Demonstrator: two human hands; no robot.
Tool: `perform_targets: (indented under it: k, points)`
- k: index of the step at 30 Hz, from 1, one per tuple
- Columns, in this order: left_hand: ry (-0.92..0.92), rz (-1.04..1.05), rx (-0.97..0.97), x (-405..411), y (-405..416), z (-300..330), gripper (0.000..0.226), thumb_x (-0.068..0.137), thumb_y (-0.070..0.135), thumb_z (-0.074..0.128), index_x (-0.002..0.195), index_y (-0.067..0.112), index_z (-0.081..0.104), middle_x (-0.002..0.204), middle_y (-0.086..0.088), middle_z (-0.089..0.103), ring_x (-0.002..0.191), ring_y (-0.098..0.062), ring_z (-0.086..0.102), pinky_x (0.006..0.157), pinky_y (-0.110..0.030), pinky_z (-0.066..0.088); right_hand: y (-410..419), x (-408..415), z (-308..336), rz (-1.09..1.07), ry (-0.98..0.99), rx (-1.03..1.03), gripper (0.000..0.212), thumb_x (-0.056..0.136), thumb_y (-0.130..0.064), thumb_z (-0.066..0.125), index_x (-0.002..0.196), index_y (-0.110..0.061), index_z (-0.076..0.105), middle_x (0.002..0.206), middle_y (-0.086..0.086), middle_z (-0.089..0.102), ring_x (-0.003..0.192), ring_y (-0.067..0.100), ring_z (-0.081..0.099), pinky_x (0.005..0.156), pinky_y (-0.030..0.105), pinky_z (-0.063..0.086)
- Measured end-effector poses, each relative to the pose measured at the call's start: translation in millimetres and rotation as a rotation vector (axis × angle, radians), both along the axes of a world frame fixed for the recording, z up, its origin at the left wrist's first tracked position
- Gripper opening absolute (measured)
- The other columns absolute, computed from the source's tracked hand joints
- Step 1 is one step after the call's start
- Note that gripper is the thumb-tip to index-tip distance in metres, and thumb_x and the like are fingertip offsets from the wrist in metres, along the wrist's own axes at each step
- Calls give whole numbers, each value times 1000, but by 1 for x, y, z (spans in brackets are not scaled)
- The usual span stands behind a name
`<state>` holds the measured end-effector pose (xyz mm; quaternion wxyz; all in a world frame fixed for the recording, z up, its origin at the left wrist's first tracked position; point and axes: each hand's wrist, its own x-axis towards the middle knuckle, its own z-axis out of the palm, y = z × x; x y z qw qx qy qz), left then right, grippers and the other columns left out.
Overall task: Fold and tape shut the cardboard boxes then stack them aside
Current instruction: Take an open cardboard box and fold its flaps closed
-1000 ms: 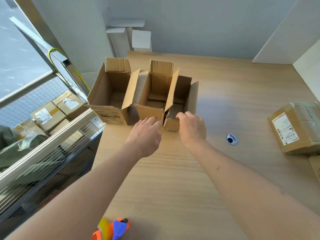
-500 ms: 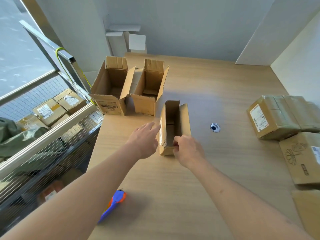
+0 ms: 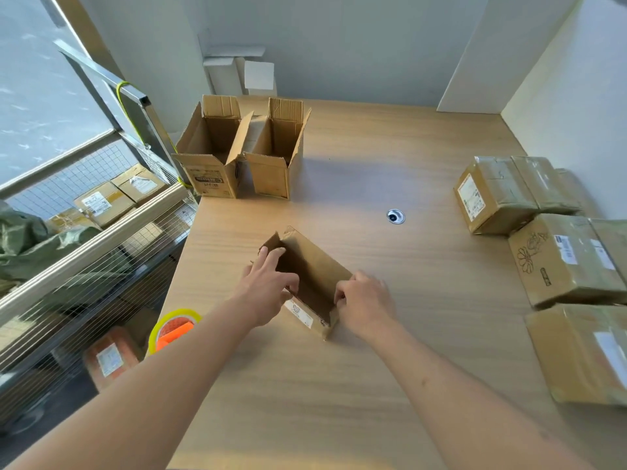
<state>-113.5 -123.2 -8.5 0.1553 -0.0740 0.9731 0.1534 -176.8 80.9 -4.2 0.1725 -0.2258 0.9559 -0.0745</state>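
A small open cardboard box [image 3: 317,266] lies tilted on the wooden table [image 3: 356,385] in front of me, its opening facing up and toward me. My left hand [image 3: 268,290] grips its left wall, fingers reaching inside. My right hand [image 3: 364,301] pinches the near right edge of the same box. Two larger open boxes, one on the left [image 3: 208,154] and one beside it [image 3: 276,157], stand with flaps up at the table's far left. A tape dispenser [image 3: 173,329] with a yellow roll and orange body sits at the left table edge, partly hidden by my left forearm.
Several taped, labelled boxes [image 3: 556,259] are stacked along the table's right side against the wall. A round cable grommet [image 3: 395,217] sits mid-table. A wire-mesh cart [image 3: 84,266] with parcels stands left of the table. White boxes [image 3: 237,74] stand at the back wall.
The small box has been pulled away from the two open boxes toward me and turned at an angle. Both hands now hold it. The tape dispenser has come into view at the left.
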Motion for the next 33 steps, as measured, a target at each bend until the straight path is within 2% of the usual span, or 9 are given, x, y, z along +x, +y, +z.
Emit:
perform_targets:
  k: [3, 12, 15, 18, 22, 25, 27, 31, 33]
  points:
    - [14, 44, 33, 22, 5, -1, 6, 98, 35, 66, 98, 41, 69, 167, 3, 13, 157, -31, -6, 122, -54, 4, 1, 13, -3, -54, -24, 5, 18, 95, -24, 55, 95, -34, 70, 108, 1, 49, 102, 25, 54, 91, 35, 47]
    - [-35, 39, 42, 58, -11, -8, 24, 85, 50, 78, 108, 50, 75, 169, 16, -3, 156, -31, -17, 124, -60, 1, -25, 27, -15, -131, -98, 27, 21, 91, -14, 63, 93, -34, 71, 109, 1, 36, 105, 25, 53, 78, 34, 49]
    - [37, 30, 173, 54, -33, -17, 25, 83, 44, 83, 107, 39, 80, 169, 9, 11, 156, -31, 10, 125, -51, 19, -30, 23, -23, -227, -142, -57, 34, 96, -11, 57, 101, -39, 75, 111, 0, 37, 108, 24, 50, 80, 36, 51]
    - [123, -30, 323, 55, -45, -28, 16, 82, 31, 86, 96, 24, 83, 158, 3, 38, 134, -27, 51, 107, -44, 46, -33, 24, -29, -289, -159, -140, 49, 94, 0, 55, 110, -42, 72, 117, -4, 38, 107, 22, 53, 81, 37, 56]
    - [184, -62, 347, 57, -52, -41, 10, 87, 21, 80, 97, 19, 81, 146, -3, 48, 120, -27, 63, 96, -40, 53, -38, 26, -34, -331, -101, -209, 50, 81, 3, 67, 104, -38, 48, 110, -6, 42, 76, 19, 58, 58, 32, 50]
    - [220, -29, 331, 49, -55, -45, 31, 89, 25, 77, 120, 20, 72, 139, -2, 47, 113, -24, 62, 92, -42, 54, -38, 26, -36, -372, -74, -269, 74, 81, 2, 70, 126, -44, 36, 107, -5, 43, 70, 18, 56, 54, 30, 42]
    - [200, 48, 288, 44, -56, -45, 50, 85, 34, 81, 129, 24, 58, 131, 2, 44, 103, -22, 62, 85, -43, 56, -38, 25, -37, -370, -84, -268, 83, 86, -1, 71, 145, -48, 35, 108, -5, 43, 77, 17, 58, 60, 30, 46]
    - [208, 316, 304, 39, -54, -49, 102, 68, 42, 94, 144, 27, 27, 123, -4, 35, 99, -29, 59, 86, -46, 56, -41, 23, -36, -411, -68, -321, 30, 96, -33, 61, 125, -38, 70, 109, -5, 54, 97, 15, 58, 81, 33, 54]
    - [163, 342, 269, 40, -50, -53, 115, 71, 45, 91, 156, 41, 13, 124, -7, 33, 102, -30, 52, 91, -45, 52, -42, 30, -35, -432, -81, -389, 24, 94, -47, 57, 107, -42, 77, 105, -8, 59, 96, 10, 58, 80, 32, 54]
